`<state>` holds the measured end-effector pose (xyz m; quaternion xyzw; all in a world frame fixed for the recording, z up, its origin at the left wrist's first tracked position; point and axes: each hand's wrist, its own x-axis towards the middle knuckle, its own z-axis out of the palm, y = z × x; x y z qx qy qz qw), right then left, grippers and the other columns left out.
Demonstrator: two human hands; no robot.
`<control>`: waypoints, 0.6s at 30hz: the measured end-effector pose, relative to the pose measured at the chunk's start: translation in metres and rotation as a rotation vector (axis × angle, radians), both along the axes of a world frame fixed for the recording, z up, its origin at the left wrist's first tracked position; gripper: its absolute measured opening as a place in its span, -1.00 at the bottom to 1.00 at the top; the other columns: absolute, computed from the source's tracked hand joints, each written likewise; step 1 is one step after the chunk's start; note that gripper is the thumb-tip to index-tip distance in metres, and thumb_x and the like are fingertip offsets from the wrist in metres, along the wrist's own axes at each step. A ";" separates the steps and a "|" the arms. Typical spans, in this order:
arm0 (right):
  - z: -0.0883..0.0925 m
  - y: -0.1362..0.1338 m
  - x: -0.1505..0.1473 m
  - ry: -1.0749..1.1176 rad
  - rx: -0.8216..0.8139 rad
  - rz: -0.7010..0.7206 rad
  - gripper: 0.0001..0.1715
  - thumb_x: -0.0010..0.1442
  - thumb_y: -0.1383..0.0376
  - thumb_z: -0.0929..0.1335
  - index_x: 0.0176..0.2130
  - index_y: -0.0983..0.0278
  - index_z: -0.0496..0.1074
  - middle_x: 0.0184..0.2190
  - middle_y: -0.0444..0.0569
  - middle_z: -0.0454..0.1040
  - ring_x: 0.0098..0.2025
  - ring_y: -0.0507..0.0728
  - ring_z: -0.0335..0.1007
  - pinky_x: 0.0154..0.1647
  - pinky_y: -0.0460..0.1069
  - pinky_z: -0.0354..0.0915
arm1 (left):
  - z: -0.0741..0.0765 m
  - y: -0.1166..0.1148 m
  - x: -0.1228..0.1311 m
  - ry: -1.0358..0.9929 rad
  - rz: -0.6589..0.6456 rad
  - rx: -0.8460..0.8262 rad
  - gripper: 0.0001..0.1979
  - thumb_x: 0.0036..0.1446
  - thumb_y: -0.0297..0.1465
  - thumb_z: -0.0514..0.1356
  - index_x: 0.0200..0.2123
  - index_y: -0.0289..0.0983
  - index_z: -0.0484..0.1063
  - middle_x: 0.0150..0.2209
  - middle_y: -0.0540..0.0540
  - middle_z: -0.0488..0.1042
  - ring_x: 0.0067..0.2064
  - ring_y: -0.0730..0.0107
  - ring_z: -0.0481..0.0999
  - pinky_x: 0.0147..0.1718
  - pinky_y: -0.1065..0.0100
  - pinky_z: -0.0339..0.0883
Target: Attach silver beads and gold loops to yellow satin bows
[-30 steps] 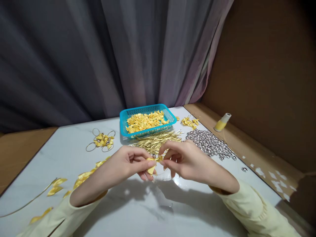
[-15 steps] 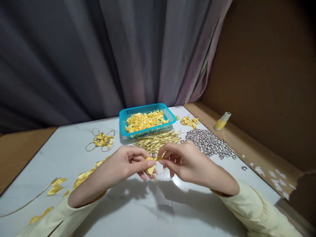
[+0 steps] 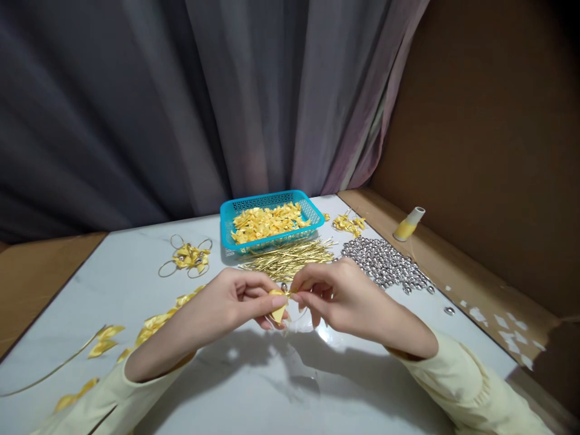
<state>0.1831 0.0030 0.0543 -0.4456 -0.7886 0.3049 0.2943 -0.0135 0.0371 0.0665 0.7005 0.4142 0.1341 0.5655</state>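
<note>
Over the middle of the white table [image 3: 254, 386] my two hands meet at a small yellow ribbon piece [image 3: 278, 309]. My left hand [image 3: 231, 300] pinches it from the left between thumb and fingers. My right hand [image 3: 338, 293] pinches its right end with thumb and forefinger, the other fingers curled. A thin gold wire seems to run through the ribbon, too fine to be sure. Both sleeves are pale yellow.
A blue basket [image 3: 314, 209] of yellow ribbon pieces stands behind the hands. A pile of gold wires [image 3: 290, 257] lies before it, silver beads [image 3: 385, 264] to the right, a yellow spool [image 3: 408, 224] beyond. A finished ribbon flower [image 3: 188, 258] and loose ribbon bits [image 3: 151, 323] lie left.
The fingertips of both hands have drawn a little closer together around the ribbon piece. Otherwise the hands and the table hold the same positions.
</note>
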 end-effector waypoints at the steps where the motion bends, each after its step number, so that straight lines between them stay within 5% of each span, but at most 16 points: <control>1: 0.000 0.000 0.000 0.003 -0.002 -0.001 -0.88 0.09 0.47 0.27 -0.37 0.32 0.39 -0.58 -0.13 0.43 -0.58 -0.03 0.33 -0.54 -0.14 0.19 | 0.000 0.000 0.000 0.000 -0.001 0.005 -0.86 0.07 -0.31 0.20 -0.41 -0.26 0.48 -0.48 -0.02 0.57 -0.42 0.41 0.53 -0.39 0.46 0.40; 8: -0.002 -0.001 0.001 0.066 -0.056 0.006 -0.90 0.08 0.47 0.28 -0.40 0.33 0.38 -0.57 -0.13 0.41 -0.59 -0.04 0.34 -0.56 -0.15 0.23 | 0.003 -0.004 0.002 0.033 0.024 0.037 -0.82 0.08 -0.28 0.18 -0.43 -0.27 0.49 -0.48 -0.02 0.56 -0.44 0.42 0.51 -0.41 0.47 0.40; 15: -0.005 0.006 0.000 0.204 -0.306 0.031 -0.94 0.11 0.42 0.27 -0.38 0.35 0.34 -0.57 -0.09 0.42 -0.64 -0.03 0.37 -0.66 -0.17 0.22 | 0.003 -0.006 0.002 0.055 0.020 0.082 -0.80 0.09 -0.28 0.15 -0.39 -0.29 0.48 -0.43 -0.07 0.56 -0.38 0.34 0.52 -0.38 0.39 0.40; 18: -0.004 0.005 0.001 0.139 -0.130 -0.004 -0.97 0.10 0.40 0.30 -0.36 0.32 0.35 -0.49 -0.08 0.44 -0.52 0.00 0.39 -0.57 -0.15 0.24 | 0.003 -0.005 0.002 0.045 0.027 0.097 -0.82 0.09 -0.30 0.16 -0.40 -0.28 0.48 -0.44 -0.06 0.56 -0.38 0.34 0.53 -0.37 0.39 0.40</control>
